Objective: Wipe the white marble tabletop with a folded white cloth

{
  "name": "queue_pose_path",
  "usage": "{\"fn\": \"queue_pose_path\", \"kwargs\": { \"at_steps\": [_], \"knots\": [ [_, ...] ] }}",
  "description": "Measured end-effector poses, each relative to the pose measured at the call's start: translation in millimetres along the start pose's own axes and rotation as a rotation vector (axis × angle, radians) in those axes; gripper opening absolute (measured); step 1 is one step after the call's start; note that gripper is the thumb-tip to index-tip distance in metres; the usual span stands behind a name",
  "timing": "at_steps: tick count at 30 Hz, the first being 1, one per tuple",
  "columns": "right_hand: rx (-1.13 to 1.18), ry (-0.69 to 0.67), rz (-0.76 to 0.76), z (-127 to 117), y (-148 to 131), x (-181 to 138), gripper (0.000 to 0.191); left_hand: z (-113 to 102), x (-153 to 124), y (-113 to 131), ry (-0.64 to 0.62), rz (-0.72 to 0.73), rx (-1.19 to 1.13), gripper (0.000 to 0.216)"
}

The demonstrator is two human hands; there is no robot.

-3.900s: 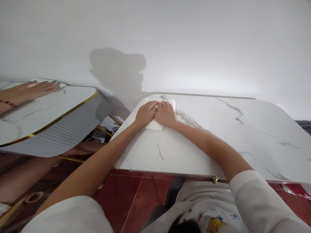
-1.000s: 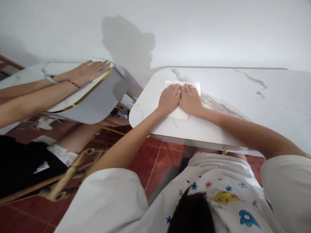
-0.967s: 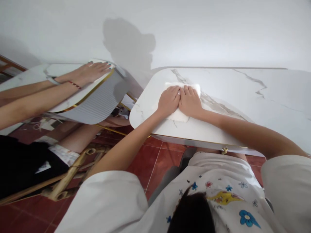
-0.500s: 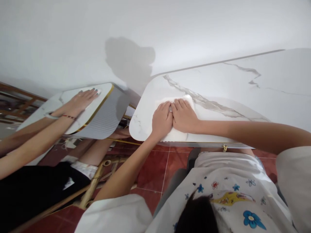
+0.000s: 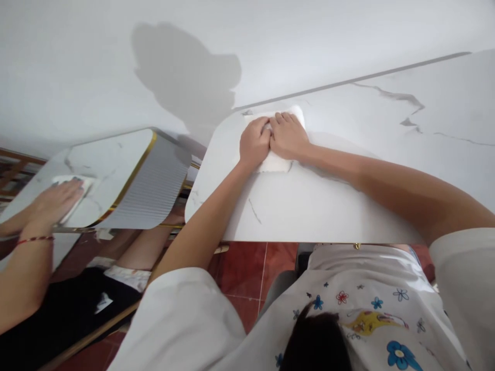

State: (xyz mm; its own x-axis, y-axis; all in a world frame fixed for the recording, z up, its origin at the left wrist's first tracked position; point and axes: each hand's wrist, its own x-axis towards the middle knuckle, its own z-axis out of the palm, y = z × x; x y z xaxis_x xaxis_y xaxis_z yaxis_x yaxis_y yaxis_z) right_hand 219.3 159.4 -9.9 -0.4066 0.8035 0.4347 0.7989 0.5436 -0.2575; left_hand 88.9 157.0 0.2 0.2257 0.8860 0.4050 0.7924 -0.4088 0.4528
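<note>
A folded white cloth (image 5: 274, 164) lies against the white marble-patterned tabletop (image 5: 309, 211) near its rounded left end. Both my hands press down on it side by side, thumbs almost touching. My left hand (image 5: 255, 141) is closed on the cloth's left part, fingers bent and together. Beside it, my right hand (image 5: 288, 135) grips the right part, its fingers pressed together over the fabric. Most of the cloth's middle is hidden under my palms; its top right corner and lower edge show.
The wall (image 5: 309, 46) runs along the table's far edge. At left, across a gap, stands a similar table (image 5: 119, 154) with a gold rim and ribbed side. Another person's hand (image 5: 64, 198) presses a white cloth there. Red floor tiles (image 5: 245, 268) show below.
My hands and the cloth have moved away from me, toward the wall. At the other table, the person's hands have slid back toward the left and nearer that person.
</note>
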Motion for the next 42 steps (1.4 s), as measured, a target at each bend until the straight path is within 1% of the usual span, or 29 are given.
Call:
{"fn": "queue_pose_path", "kwargs": {
  "at_steps": [2, 5, 8, 12, 17, 21, 24, 26, 29, 33, 38, 42],
  "knots": [
    [-0.014, -0.007, 0.023, 0, 9, 11, 0.044, 4, 15, -5, -0.010, 0.009, -0.010, 0.027],
    [-0.057, -0.069, 0.068, -6, 18, 25, 0.045, 12, 37, -14, -0.021, -0.002, 0.001, 0.026],
    [-0.060, -0.092, 0.067, -12, 27, 37, 0.047, 21, 58, -24, -0.027, -0.060, 0.048, 0.025],
    [-0.066, -0.114, 0.121, -11, 37, 53, 0.045, 29, 82, -29, -0.031, -0.116, 0.092, 0.028],
    [-0.059, -0.102, 0.173, -8, 48, 66, 0.045, 33, 98, -29, -0.018, -0.088, 0.081, 0.031],
    [-0.062, -0.095, 0.177, -2, 54, 70, 0.050, 35, 102, -31, -0.005, -0.074, 0.080, 0.031],
    [-0.001, -0.011, 0.173, 9, 58, 73, 0.054, 36, 100, -30, -0.016, -0.088, 0.106, 0.033],
    [0.017, 0.031, 0.174, 14, 60, 73, 0.052, 36, 97, -27, -0.026, -0.101, 0.123, 0.036],
    [-0.026, 0.003, 0.164, 11, 57, 66, 0.051, 35, 91, -19, -0.030, -0.088, 0.140, 0.035],
    [-0.086, -0.038, 0.150, -6, 44, 44, 0.048, 32, 76, -13, -0.015, -0.067, 0.131, 0.033],
    [-0.100, -0.059, 0.143, -17, 21, 11, 0.046, 24, 41, -4, 0.003, 0.028, 0.017, 0.026],
    [-0.119, -0.052, 0.110, -19, 3, -18, 0.047, 13, 4, 12, 0.014, 0.079, 0.001, 0.027]
  ]
}}
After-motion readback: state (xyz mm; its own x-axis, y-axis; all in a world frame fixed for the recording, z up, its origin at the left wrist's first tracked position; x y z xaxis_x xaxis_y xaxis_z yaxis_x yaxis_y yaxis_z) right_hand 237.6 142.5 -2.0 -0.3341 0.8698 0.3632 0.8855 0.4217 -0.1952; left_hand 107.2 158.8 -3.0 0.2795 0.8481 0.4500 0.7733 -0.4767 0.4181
